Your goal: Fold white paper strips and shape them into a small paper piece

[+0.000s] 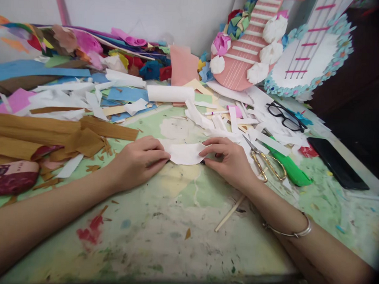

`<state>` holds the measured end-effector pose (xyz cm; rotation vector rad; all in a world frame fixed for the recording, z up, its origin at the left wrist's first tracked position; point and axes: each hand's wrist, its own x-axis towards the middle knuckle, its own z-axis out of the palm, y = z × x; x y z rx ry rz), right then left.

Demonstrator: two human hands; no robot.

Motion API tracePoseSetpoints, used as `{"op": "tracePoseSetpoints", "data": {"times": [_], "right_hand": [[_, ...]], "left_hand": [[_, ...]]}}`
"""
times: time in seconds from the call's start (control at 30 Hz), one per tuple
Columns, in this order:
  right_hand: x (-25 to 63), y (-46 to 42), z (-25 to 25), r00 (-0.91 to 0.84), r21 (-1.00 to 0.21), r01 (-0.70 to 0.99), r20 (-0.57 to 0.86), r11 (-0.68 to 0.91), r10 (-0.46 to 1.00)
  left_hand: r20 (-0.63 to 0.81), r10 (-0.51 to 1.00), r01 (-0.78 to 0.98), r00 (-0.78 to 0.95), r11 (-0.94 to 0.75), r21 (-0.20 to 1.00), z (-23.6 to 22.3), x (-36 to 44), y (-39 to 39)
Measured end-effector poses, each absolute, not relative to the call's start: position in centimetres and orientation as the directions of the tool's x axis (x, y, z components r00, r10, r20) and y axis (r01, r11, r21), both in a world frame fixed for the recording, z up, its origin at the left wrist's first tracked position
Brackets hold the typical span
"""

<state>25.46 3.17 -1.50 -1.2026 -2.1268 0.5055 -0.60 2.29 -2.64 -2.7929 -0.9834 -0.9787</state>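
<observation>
A small white piece of paper (186,153) is stretched between my two hands, just above the paint-stained table. My left hand (141,161) pinches its left end between thumb and fingers. At the other end, my right hand (228,161) grips the paper's edge with thumb and forefinger. Gold-handled scissors (264,161) lie beside my right hand, blades pointing up and left. Under my right wrist pokes out a thin wooden stick (230,213).
White paper strips (219,122) and a paper roll (171,94) lie behind my hands. Brown crepe paper (34,134) spreads at left. At right are a green glue bottle (286,166), glasses (286,116) and a phone (337,163). Decorated paper instruments (245,56) lean at the back.
</observation>
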Motion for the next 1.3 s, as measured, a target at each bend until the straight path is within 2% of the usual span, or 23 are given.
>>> {"op": "tracePoseSetpoints", "data": {"times": [0.27, 0.63, 0.73, 0.87, 1.07, 1.3], "right_hand": [[25.3, 2.8, -1.2, -0.349, -0.564, 0.649, 0.375, 0.51, 0.859], [25.6, 2.7, -1.0, -0.379, -0.565, 0.667, 0.303, 0.486, 0.874], [25.7, 2.8, -1.0, -0.363, -0.605, 0.665, 0.251, 0.438, 0.897], [25.6, 2.9, -0.9, -0.346, -0.668, 0.652, 0.159, 0.359, 0.925], [25.6, 3.0, -0.7, -0.344, -0.692, 0.645, 0.115, 0.324, 0.932], [25.5, 3.0, -0.7, -0.328, -0.698, 0.648, 0.104, 0.304, 0.939]], "left_hand": [[0.556, 0.571, 0.57, 0.603, -0.797, 0.2, -2.4, -0.5, 2.0], [0.525, 0.575, 0.554, 0.627, -0.803, 0.219, -2.6, -0.5, 2.0], [0.527, 0.58, 0.552, 0.622, -0.801, 0.23, -2.6, -0.5, 2.2], [0.513, 0.614, 0.538, 0.6, -0.784, 0.309, -2.4, -0.4, 2.4], [0.471, 0.694, 0.577, 0.545, -0.718, 0.39, -1.9, 0.1, 2.1], [0.304, 0.844, 0.617, 0.442, -0.532, 0.581, -1.5, 0.5, 2.4]]}}
